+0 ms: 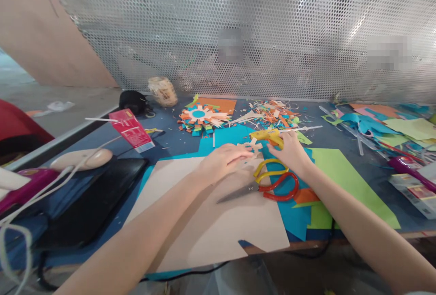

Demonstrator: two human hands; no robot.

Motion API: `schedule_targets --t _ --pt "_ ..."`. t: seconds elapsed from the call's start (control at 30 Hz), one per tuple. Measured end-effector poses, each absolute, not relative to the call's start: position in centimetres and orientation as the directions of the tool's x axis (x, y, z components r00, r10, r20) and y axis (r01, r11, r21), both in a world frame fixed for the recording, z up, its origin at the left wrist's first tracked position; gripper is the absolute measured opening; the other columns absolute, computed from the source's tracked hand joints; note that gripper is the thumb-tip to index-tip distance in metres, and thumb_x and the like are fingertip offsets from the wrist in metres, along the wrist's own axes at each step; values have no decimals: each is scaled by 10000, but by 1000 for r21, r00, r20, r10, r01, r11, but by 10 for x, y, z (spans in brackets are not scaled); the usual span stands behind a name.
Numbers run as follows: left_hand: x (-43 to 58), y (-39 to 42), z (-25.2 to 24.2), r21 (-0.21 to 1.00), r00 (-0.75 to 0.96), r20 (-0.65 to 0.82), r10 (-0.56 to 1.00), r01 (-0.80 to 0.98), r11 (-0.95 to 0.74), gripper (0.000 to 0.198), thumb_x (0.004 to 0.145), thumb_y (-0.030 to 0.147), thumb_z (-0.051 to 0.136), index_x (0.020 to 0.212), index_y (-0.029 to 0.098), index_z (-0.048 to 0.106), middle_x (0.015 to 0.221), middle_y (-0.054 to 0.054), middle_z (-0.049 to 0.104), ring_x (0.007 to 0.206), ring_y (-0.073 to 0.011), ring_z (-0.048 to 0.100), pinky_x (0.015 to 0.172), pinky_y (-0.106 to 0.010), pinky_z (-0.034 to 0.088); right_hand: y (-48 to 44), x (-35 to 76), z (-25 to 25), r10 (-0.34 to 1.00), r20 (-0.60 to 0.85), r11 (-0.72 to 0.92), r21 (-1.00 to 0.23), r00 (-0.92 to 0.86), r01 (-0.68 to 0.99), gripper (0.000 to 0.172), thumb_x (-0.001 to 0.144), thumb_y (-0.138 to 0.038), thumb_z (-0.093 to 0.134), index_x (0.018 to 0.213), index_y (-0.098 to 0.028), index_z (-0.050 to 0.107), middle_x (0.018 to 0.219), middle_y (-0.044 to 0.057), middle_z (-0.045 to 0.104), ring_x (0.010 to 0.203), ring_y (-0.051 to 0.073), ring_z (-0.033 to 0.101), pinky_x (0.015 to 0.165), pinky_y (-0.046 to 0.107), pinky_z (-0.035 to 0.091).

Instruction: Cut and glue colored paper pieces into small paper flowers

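Note:
My left hand (223, 161) rests on a beige paper sheet (211, 222), its fingers pressed on a small cut-out beige piece (252, 146). Just right of it, my right hand (289, 149) is wrapped round a yellow glue gun (267, 136), whose nozzle points left toward that piece. Scissors with yellow and red handles (270, 181) lie shut on the paper between my forearms. Farther back lies a round paper flower of orange, blue and beige strips (200, 118).
Cyan (231, 136), green (344, 181) and orange sheets cover the blue table. A heap of paper scraps (269, 113) lies at the back. At the left are a black tablet (91, 199), a red packet (132, 129) and a purple tool (27, 186). Perforated metal screen behind.

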State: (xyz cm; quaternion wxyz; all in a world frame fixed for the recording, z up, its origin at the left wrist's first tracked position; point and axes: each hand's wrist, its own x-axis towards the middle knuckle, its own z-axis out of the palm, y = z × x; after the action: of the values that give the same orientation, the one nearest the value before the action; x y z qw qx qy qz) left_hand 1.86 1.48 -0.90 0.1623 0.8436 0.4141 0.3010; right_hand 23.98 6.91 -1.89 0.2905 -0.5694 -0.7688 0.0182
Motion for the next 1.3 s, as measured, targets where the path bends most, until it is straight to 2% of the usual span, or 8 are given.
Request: schedule_targets --t 0.2,0.43,0.53,0.67,0.8,0.87,1.03,1.3 --pt "27 18 -20 428 670 178 721 607 -670 275 859 124 399 1012 176 621 1144 -74 641 1079 -213 570 945 -340 417 64 237 -17 831 520 428 -374 -196 823 286 738 -383 575 914 -166 510 948 116 477 961 270 528 879 426 453" --pt "23 22 -24 487 599 269 755 592 -643 292 903 252 361 998 188 630 1057 -54 672 1002 -182 597 880 -283 441 61 239 -12 773 616 467 -387 -155 795 294 747 -361 580 927 -160 465 959 131 462 1009 269 484 916 420 426" --pt "22 20 -18 583 520 289 804 571 -578 266 879 292 415 953 202 654 1014 -39 689 977 -187 609 870 -283 442 59 239 -11 737 666 506 -427 -118 749 285 736 -365 588 909 -195 438 944 104 458 985 254 485 847 420 463" --pt "20 20 -16 864 273 225 935 388 -321 232 798 359 543 886 185 667 964 -57 703 834 -198 662 744 -282 499 58 239 -11 723 690 507 -513 -18 693 342 713 -399 592 918 -203 401 979 106 481 993 256 500 812 433 465" --pt "16 23 -17 953 76 203 976 213 -215 350 745 426 599 943 138 619 884 -97 716 870 -241 669 644 -292 538 56 237 -11 857 514 432 -739 19 517 412 694 -429 598 933 -219 336 837 48 570 755 209 598 677 384 490" --pt "15 24 -16 981 21 159 987 109 -160 393 712 431 640 968 135 605 892 -98 719 906 -247 664 667 -303 556 55 236 -11 877 481 433 -781 -8 450 439 692 -409 602 966 -225 312 773 16 589 701 193 610 664 363 491" --pt "16 23 -12 983 -29 -15 999 -183 9 372 632 302 746 939 136 617 814 -63 729 904 -234 670 692 -284 575 50 235 -9 818 572 510 -672 -60 537 580 708 -327 590 1180 -199 279 948 94 604 863 225 614 744 387 496" --pt "17 21 -6 962 -96 -79 992 -267 51 228 663 181 712 869 116 639 842 -84 723 919 -250 665 697 -300 576 49 236 -12 820 552 490 -541 -152 683 720 744 -292 552 1345 -181 171 1164 184 532 929 273 613 741 433 509"
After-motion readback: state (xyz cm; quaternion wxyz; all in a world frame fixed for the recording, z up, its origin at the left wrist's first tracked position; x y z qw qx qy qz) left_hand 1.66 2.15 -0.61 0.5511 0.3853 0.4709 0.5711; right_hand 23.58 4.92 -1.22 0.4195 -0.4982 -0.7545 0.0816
